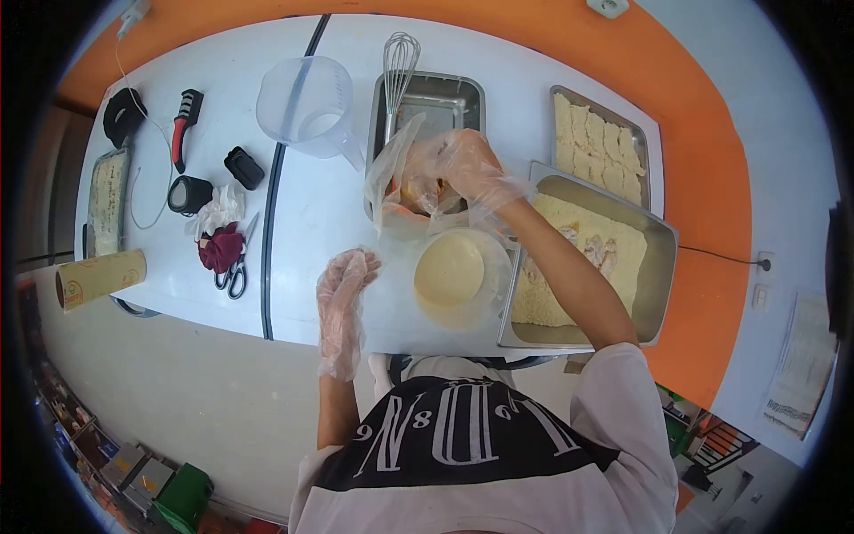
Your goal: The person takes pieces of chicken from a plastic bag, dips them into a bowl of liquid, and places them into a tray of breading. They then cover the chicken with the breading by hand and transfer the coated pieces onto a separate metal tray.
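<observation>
The plastic bag (389, 182) is at the centre of the frame, over the lower part of a steel tray (478, 102). Its mouth gapes, probably to let a hand in, and meat (418, 194) shows inside. The right hand (470, 169), in a clear glove, reaches in from the right with its fingers bent down at the meat; whether they grip a piece cannot be told, as the film and the hand's back hide the tips. The tray likely props the bag and would catch drips.

The left hand (340, 298), also gloved, is left of and below the bag, apart from it. Its fingers curl loosely with nothing seen in them; how far they close cannot be told. It seems kept aside, so the opening is free for the other hand.

Just below the bag, a bowl (500, 278) holds pale batter (449, 269), close enough for a short reach. Right of it, under the right forearm, a deep pan (669, 267) holds crumbs (623, 307) with a few pieces lying on them. Beyond, at upper right, coated strips (585, 133) lie in rows in a shallower tray, perhaps to keep them separate.

The whisk (400, 67) leans in the steel tray, handle down; a jug (307, 102) stands to its left on the tabletop (356, 40).
</observation>
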Motion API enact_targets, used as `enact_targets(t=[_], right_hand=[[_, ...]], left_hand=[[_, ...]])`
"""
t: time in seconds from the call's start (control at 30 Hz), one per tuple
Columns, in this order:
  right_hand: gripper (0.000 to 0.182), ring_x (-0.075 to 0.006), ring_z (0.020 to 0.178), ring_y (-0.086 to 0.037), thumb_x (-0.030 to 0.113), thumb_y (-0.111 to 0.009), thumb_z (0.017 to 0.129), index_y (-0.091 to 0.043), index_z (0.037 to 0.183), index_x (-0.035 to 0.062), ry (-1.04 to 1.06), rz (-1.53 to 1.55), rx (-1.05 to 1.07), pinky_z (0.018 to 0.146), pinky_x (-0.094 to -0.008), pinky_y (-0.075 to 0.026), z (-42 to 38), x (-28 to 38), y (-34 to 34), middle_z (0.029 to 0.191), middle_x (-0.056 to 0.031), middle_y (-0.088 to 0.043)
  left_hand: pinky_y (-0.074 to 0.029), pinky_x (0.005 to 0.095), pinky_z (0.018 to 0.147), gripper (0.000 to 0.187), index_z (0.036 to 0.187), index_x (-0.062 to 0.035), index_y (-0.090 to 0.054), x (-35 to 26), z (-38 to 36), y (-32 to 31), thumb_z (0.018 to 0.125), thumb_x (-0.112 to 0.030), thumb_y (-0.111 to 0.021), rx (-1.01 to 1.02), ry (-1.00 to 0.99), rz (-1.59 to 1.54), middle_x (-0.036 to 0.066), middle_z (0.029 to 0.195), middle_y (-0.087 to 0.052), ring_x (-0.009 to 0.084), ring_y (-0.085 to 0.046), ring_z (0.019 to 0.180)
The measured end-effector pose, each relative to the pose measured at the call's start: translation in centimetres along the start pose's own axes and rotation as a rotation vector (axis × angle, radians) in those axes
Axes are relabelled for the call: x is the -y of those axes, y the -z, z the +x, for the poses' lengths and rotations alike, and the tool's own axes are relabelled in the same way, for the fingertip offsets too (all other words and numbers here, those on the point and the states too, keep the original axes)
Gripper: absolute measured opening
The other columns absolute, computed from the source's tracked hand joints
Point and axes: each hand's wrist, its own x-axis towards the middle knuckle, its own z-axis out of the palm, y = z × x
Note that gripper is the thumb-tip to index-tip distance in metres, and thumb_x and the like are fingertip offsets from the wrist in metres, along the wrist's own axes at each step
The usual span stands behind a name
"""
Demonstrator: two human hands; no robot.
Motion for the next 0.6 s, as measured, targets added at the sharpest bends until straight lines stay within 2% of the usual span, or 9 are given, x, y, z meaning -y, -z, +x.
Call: enact_targets(t=[0.07, 0.17, 0.23, 0.37, 0.43, 0.47, 0.53, 0.57, 0.6], right_hand=[[0.031, -0.0200, 0.086, -0.074, 0.023, -0.086, 0.077, -0.082, 0.095, -0.0019, -0.014, -0.017, -0.027, 0.083, -0.0345, -0.059, -0.7, 0.7, 0.4, 0.090, -0.0147, -0.079], [0.034, -0.0261, 0.086, -0.076, 0.020, -0.079, 0.077, -0.081, 0.103, -0.0028, 0.049, 0.081, -0.073, 0.083, -0.0355, -0.059, -1.3, 1.1, 1.8, 0.095, -0.0187, -0.080], [0.035, -0.0180, 0.084, -0.073, 0.018, -0.081, 0.076, -0.080, 0.103, -0.0043, 0.069, 0.189, -0.112, 0.082, -0.0316, -0.059, -1.5, 1.2, 3.1, 0.094, -0.0135, -0.079], [0.029, -0.0121, 0.086, -0.070, 0.013, -0.084, 0.084, -0.079, 0.107, -0.0035, 0.079, 0.189, -0.044, 0.083, -0.0287, -0.059, -2.1, 2.2, 5.7, 0.098, -0.0077, -0.079], [0.028, -0.0097, 0.085, -0.068, 0.013, -0.084, 0.084, -0.078, 0.107, -0.0022, 0.158, 0.122, -0.033, 0.077, -0.0276, -0.058, -3.3, 3.9, 7.1, 0.095, -0.0061, -0.077], [0.028, -0.0097, 0.085, -0.068, 0.013, -0.084, 0.084, -0.078, 0.107, -0.0022, 0.164, 0.119, -0.033, 0.077, -0.0276, -0.058, -4.0, 5.0, 7.6, 0.095, -0.0061, -0.077], [0.024, -0.0170, 0.083, -0.072, 0.009, -0.078, 0.084, -0.078, 0.105, -0.0008, 0.196, -0.003, -0.027, 0.080, -0.0314, -0.059, -5.8, 6.9, 8.3, 0.093, -0.0096, -0.078], [0.024, -0.0170, 0.083, -0.072, 0.009, -0.078, 0.084, -0.078, 0.105, -0.0008, 0.202, -0.005, -0.025, 0.080, -0.0314, -0.059, -6.7, 7.4, 8.2, 0.093, -0.0096, -0.078], [0.023, -0.0211, 0.084, -0.073, 0.009, -0.078, 0.085, -0.076, 0.107, 0.0009, 0.338, -0.127, -0.046, 0.079, -0.0334, -0.060, -7.7, 7.8, 8.1, 0.096, -0.0092, -0.077]], left_hand=[[-0.053, 0.0365, 0.102, 0.035, 0.128, 0.0010, -0.068, -0.5, -0.2, -0.6, 0.107, -0.027, -0.068, 0.022, -0.004, 0.017, 0.012, 0.119, -0.073, 0.0218, -0.070, 0.113], [-0.053, 0.0368, 0.103, 0.036, 0.128, 0.0019, -0.067, -1.2, -0.4, -1.5, 0.107, -0.026, -0.068, 0.060, -0.026, 0.018, 0.013, 0.119, -0.073, 0.0226, -0.070, 0.113], [-0.053, 0.0375, 0.104, 0.038, 0.127, 0.0045, -0.066, -1.7, -0.7, -2.6, 0.107, -0.027, -0.069, 0.109, -0.058, 0.004, 0.014, 0.119, -0.072, 0.0243, -0.071, 0.110], [-0.052, 0.0410, 0.111, 0.045, 0.133, 0.0084, -0.062, -2.9, -0.5, -5.6, 0.108, -0.028, -0.067, 0.177, -0.037, 0.045, 0.017, 0.122, -0.072, 0.0285, -0.071, 0.116], [-0.051, 0.0430, 0.112, 0.046, 0.139, 0.0064, -0.059, -2.8, 0.1, -7.2, 0.109, -0.028, -0.064, 0.378, 0.104, -0.214, 0.016, 0.131, -0.071, 0.0290, -0.068, 0.125], [-0.051, 0.0430, 0.112, 0.046, 0.139, 0.0064, -0.059, -2.5, 0.6, -8.1, 0.109, -0.028, -0.064, 0.378, 0.097, -0.217, 0.016, 0.131, -0.071, 0.0290, -0.068, 0.125], [-0.050, 0.0445, 0.118, 0.059, 0.155, 0.0094, -0.043, -2.1, 1.9, -9.7, 0.111, -0.026, -0.058, 0.436, 0.137, -0.455, 0.023, 0.142, -0.064, 0.0345, -0.061, 0.138], [-0.050, 0.0445, 0.118, 0.059, 0.155, 0.0094, -0.043, -2.6, 2.5, -10.1, 0.111, -0.026, -0.058, 0.435, 0.130, -0.458, 0.023, 0.142, -0.064, 0.0345, -0.061, 0.138], [-0.051, 0.0435, 0.116, 0.059, 0.156, 0.0085, -0.041, -3.3, 3.0, -10.6, 0.111, -0.026, -0.058, 0.426, 0.196, -0.497, 0.022, 0.144, -0.062, 0.0329, -0.060, 0.138]])
